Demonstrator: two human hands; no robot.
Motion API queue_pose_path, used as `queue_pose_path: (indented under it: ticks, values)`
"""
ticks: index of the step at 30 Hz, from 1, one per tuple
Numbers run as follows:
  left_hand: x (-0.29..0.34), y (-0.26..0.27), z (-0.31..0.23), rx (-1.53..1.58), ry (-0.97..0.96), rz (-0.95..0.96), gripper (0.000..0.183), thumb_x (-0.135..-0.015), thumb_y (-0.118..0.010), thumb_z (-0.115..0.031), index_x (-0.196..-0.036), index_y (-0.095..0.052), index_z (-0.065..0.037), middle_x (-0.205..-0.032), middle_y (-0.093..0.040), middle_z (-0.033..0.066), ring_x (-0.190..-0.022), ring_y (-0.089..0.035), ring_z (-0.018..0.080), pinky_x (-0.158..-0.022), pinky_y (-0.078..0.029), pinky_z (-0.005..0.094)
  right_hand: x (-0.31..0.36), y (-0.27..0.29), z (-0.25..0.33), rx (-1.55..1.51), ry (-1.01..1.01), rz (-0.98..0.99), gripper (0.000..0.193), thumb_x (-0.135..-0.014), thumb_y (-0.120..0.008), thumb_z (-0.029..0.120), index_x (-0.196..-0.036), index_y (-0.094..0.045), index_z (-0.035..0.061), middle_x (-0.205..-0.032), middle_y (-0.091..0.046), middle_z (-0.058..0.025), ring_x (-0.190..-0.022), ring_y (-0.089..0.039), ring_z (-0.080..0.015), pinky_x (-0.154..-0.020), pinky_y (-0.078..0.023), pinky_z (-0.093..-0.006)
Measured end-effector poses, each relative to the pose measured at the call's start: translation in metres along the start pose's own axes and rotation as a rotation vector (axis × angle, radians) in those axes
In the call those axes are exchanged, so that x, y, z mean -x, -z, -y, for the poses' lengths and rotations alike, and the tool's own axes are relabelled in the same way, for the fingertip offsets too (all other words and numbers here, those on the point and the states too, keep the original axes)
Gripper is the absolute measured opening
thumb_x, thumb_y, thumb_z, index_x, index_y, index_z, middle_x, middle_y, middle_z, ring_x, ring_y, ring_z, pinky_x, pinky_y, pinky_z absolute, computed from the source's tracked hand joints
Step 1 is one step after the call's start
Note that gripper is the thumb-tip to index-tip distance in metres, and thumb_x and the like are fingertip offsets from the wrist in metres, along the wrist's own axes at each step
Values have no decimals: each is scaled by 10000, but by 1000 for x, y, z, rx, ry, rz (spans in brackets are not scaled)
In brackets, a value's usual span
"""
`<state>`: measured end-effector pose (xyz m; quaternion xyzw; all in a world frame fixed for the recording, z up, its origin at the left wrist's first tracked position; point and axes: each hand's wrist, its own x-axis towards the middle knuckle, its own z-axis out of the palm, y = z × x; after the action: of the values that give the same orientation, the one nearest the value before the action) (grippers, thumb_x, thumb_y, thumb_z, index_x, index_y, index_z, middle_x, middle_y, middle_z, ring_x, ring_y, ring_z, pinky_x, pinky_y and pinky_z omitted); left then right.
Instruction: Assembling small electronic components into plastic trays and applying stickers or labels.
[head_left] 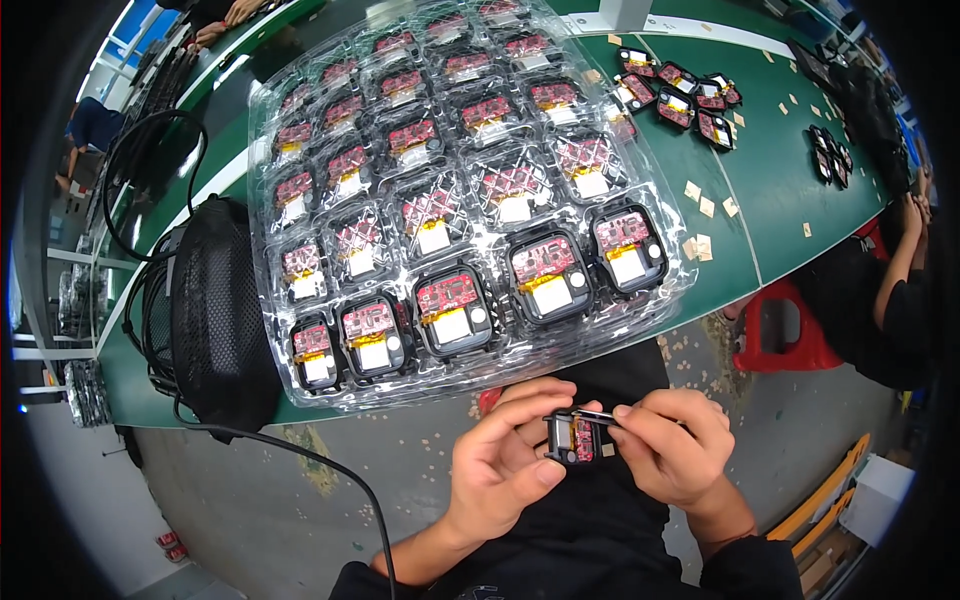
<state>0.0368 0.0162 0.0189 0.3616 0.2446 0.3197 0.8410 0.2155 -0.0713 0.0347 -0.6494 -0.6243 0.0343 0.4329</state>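
Observation:
Over my lap, my left hand holds a small black device housing between thumb and fingers. Its inner side faces up, showing a red circuit board, a pale battery-like block and a yellow-orange strip. Thumb and fingers of my right hand pinch a slim dark tool, perhaps tweezers, across the housing's upper edge. Whether its tip touches the board I cannot tell. Just beyond my hands lies a clear plastic tray with rows of similar open housings.
The tray rests on a green workbench. More housings and small beige squares lie at the right. A black mesh bag and black cable are at the left. A red stool and another person are at the right.

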Motion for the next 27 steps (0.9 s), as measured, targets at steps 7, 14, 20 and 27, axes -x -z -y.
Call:
queue_pose_path:
  ticks: [7,14,20,27]
  values:
    - [0,1,4,12,21,23,593,-900,-790,-251,-1332,-565,86,-1418,-477,261,-1263,-589,454,-1116,-462,563,4,3,-2,51,41,2,312,-700,-869,1,-988,-764,60,-836,-643,-45,-551,-603,-156,-479,-473,-263]
    - [0,0,4,1,24,4,572,-911,-772,-224,-1337,-560,93,-1421,-478,259,-1283,-574,457,-1129,-449,566,5,-5,-3,-52,-74,-30,276,-703,-866,6,-956,-762,48,-816,-646,-51,-573,-635,-170,-480,-486,-274]
    - [1,2,8,6,4,-12,562,-920,-757,-219,-1339,-556,98,-1423,-485,257,-1291,-567,460,-1140,-437,572,5,-7,-2,-50,-75,-28,251,-712,-861,11,-939,-759,38,-815,-653,-61,-575,-642,-174,-481,-491,-272]
    - [1,-4,7,-59,-38,-11,564,-926,-751,-213,-1349,-552,103,-1422,-490,257,-1269,-591,445,-1116,-465,550,7,-9,0,-16,-76,-39,228,-726,-844,2,-931,-748,31,-812,-660,-72,-588,-635,-183,-499,-489,-283]
